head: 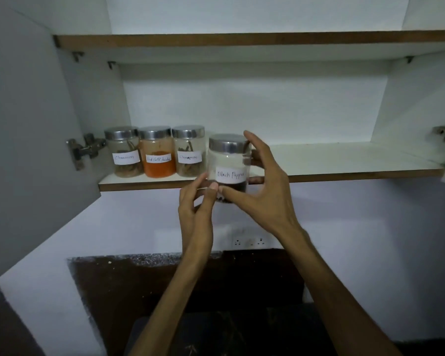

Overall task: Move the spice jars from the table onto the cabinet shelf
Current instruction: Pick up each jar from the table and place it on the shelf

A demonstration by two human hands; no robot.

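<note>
A clear glass jar (229, 160) with a steel lid and a "Black Pepper" label is held in front of the lower cabinet shelf (344, 173), its base just below the shelf's front edge. My right hand (265, 186) wraps it from the right, thumb under, fingers behind. My left hand (195, 201) touches its lower left side with the fingertips. Three jars stand on the shelf at the left: a cinnamon jar (125, 152), a red chilli powder jar (158, 152) and a second cinnamon jar (189, 151).
The cabinet doors stand open, the left one (28, 124) close by with its hinge (84, 150). An upper shelf (242, 39) runs above. Below are a white wall with a socket plate (249, 241) and a dark counter (190, 283).
</note>
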